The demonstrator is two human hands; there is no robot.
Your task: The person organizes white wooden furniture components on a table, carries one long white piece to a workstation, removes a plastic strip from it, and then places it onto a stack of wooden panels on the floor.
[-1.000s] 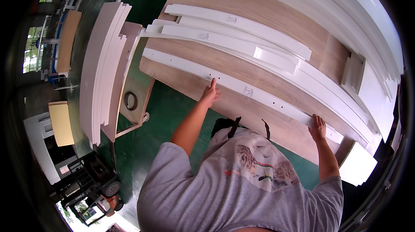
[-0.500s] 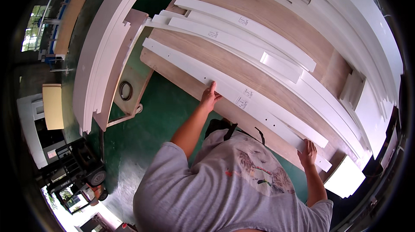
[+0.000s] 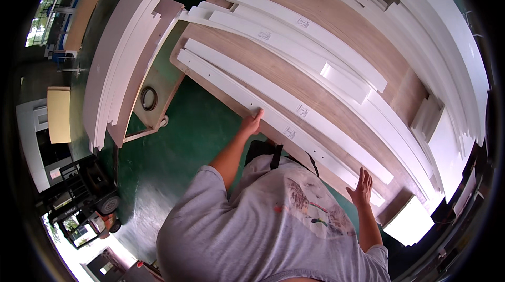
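A long white board (image 3: 221,81) with small holes lies along the near edge of the wooden table (image 3: 294,77). My left hand (image 3: 252,122) grips the board's near edge around its middle, fingers curled over it. At the board's right end my right hand (image 3: 362,186) rests flat on top, fingers spread. A second long white board (image 3: 315,124) lies right beside the first, on its far side.
More white boards (image 3: 302,22) cross the table, and thick stacks (image 3: 447,45) line its right side. On the left, a cart carries a stack of long white panels (image 3: 123,56) and a tape roll (image 3: 149,98). A pallet truck (image 3: 97,203) stands on the green floor.
The near board has slid toward the table's near edge. My right hand has moved down and left along its end and now lies flat. My left hand stays on the board's edge.
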